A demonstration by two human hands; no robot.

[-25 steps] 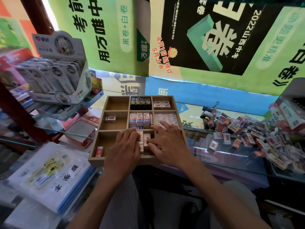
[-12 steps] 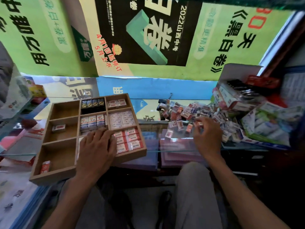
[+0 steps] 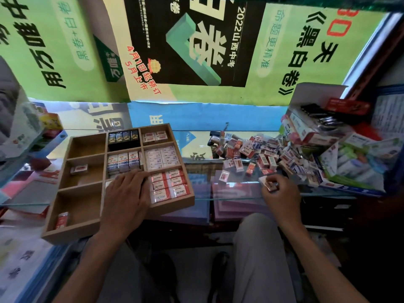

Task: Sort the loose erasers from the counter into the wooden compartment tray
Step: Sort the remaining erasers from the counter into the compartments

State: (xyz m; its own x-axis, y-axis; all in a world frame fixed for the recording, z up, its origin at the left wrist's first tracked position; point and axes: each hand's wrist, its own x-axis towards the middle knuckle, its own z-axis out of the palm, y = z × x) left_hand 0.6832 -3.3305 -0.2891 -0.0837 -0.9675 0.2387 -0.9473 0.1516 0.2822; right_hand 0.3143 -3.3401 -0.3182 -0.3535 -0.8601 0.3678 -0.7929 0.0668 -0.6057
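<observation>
- The wooden compartment tray (image 3: pixel 65 234) sits at the left on the glass worktop (image 3: pixel 201 171); most of its middle and right compartments hold rows of erasers
- The left hand (image 3: pixel 126 193) lies flat on the tray's front middle compartment, fingers straight, gripping nothing
- The loose erasers (image 3: pixel 258 149) are heaped on the worktop right of the tray
- The right hand (image 3: pixel 277 191) is beside the heap, fingers curled around a small eraser (image 3: pixel 270 185)
</observation>
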